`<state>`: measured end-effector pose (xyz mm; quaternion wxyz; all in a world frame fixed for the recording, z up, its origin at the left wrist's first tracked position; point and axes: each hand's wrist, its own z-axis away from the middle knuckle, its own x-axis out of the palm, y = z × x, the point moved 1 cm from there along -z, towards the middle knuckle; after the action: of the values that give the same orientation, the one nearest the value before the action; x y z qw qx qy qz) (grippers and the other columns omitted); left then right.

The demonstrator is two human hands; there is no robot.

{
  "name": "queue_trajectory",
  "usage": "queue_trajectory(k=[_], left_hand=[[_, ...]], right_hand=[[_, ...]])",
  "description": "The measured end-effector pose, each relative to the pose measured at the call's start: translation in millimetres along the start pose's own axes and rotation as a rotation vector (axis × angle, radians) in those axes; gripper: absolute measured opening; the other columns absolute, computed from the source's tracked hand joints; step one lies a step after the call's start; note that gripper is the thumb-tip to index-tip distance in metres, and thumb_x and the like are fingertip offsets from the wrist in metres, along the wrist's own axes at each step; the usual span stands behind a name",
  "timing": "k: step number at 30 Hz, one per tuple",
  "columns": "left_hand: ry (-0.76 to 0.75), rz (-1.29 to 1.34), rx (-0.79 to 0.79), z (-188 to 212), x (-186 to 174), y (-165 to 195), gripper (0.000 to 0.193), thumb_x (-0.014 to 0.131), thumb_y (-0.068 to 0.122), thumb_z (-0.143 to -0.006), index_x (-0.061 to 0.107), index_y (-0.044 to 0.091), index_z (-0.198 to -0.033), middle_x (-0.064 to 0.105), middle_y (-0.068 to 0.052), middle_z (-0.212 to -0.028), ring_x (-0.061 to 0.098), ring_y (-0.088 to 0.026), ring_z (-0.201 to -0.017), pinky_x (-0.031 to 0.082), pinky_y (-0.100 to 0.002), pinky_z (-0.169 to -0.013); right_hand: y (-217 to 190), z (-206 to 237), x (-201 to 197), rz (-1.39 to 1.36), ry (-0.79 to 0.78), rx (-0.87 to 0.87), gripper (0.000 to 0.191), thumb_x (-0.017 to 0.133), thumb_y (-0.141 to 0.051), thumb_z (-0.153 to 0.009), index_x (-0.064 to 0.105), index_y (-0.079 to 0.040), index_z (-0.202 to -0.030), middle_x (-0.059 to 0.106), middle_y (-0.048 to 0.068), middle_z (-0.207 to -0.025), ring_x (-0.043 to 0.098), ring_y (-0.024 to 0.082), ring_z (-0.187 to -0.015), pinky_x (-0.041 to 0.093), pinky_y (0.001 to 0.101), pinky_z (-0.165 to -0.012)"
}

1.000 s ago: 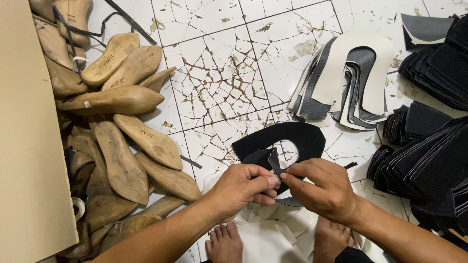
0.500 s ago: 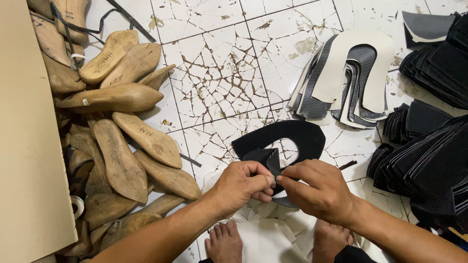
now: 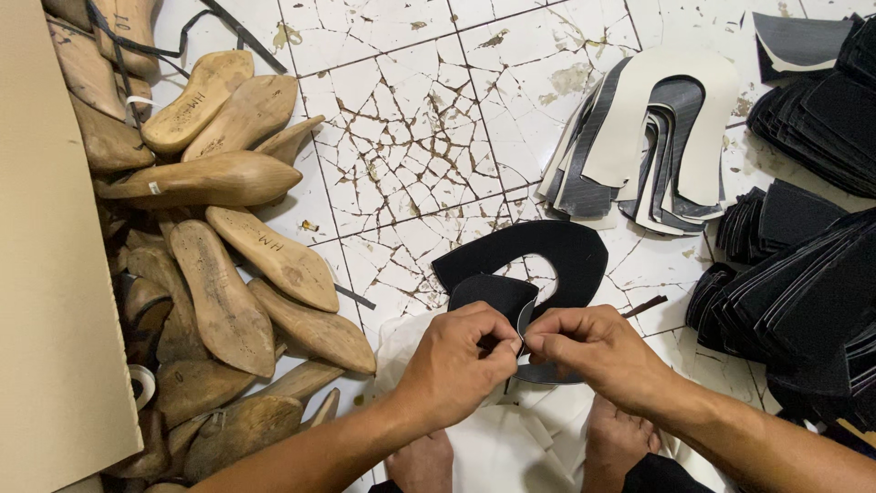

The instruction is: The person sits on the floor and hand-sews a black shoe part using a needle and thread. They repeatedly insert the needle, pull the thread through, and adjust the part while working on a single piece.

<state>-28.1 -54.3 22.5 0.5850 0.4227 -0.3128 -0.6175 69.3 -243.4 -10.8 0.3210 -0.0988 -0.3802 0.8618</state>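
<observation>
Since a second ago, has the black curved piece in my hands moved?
No. The black curved piece sits on the same cracked tile; only both hands' fingers shifted slightly.

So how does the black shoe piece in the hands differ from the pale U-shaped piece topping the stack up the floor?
The black shoe piece is dark all over; the pale U-shaped piece is off-white. The black one is pinched at its near end by the left hand and right hand; the pale one lies untouched. The black one is alone; the pale one tops a fanned stack. Both are flat, curved cut-outs over the cracked tile floor.
</observation>
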Motion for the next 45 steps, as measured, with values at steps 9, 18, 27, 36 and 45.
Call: queue_trajectory(k=[9, 18, 27, 36, 45], left_hand=[[-0.048, -0.018, 0.009, 4.7, -0.3, 3.5, 0.01, 0.066, 0.01, -0.088, 0.071, 0.002, -0.085, 0.067, -0.004, -0.084, 0.063, -0.009, -0.064, 0.052, -0.026, -0.055], [-0.025, -0.008, 0.041, 5.5, 0.9, -0.4, 0.01, 0.067, 0.009, -0.087, 0.072, 0.001, -0.085, 0.067, -0.004, -0.082, 0.062, -0.009, -0.062, 0.051, -0.027, -0.054], [-0.023, -0.014, -0.049, 1.7, 0.2, -7.0, 0.016, 0.068, 0.015, -0.086, 0.076, 0.002, -0.087, 0.073, -0.004, -0.088, 0.067, -0.011, -0.07, 0.056, -0.027, -0.064], [-0.071, -0.054, -0.254, 3.5, -0.8, -13.6, 0.022, 0.07, 0.021, -0.084, 0.078, 0.003, -0.092, 0.077, -0.006, -0.079, 0.068, -0.01, -0.069, 0.056, -0.028, -0.064], [-0.103, 0.062, -0.25, 3.2, 0.1, -24.3, 0.02, 0.071, 0.017, -0.083, 0.077, 0.001, -0.094, 0.077, -0.006, -0.083, 0.071, -0.009, -0.074, 0.058, -0.026, -0.068]], right_hand=[[3.6, 1.1, 3.4, -0.071, 0.0, 0.041, 0.023, 0.067, -0.018, -0.091, 0.079, 0.001, -0.092, 0.075, 0.004, -0.082, 0.066, 0.01, -0.072, 0.058, 0.0283, -0.066], [6.4, -1.0, 3.8, -0.038, -0.024, -0.026, 0.022, 0.07, -0.017, -0.089, 0.08, 0.003, -0.091, 0.074, 0.004, -0.078, 0.062, 0.01, -0.067, 0.053, 0.0274, -0.062], [9.0, -3.9, 4.3, -0.047, -0.025, -0.009, 0.021, 0.069, -0.016, -0.088, 0.078, 0.003, -0.088, 0.07, 0.003, -0.074, 0.059, 0.009, -0.066, 0.052, 0.0273, -0.061], [24.8, -7.2, 13.7, -0.026, -0.037, -0.034, 0.019, 0.067, -0.017, -0.089, 0.071, 0.001, -0.085, 0.066, 0.004, -0.07, 0.057, 0.01, -0.065, 0.05, 0.0276, -0.06], [37.7, -7.2, 18.7, -0.117, -0.046, -0.089, 0.018, 0.066, -0.016, -0.091, 0.07, 0.001, -0.087, 0.067, 0.004, -0.077, 0.06, 0.011, -0.07, 0.053, 0.028, -0.065]])
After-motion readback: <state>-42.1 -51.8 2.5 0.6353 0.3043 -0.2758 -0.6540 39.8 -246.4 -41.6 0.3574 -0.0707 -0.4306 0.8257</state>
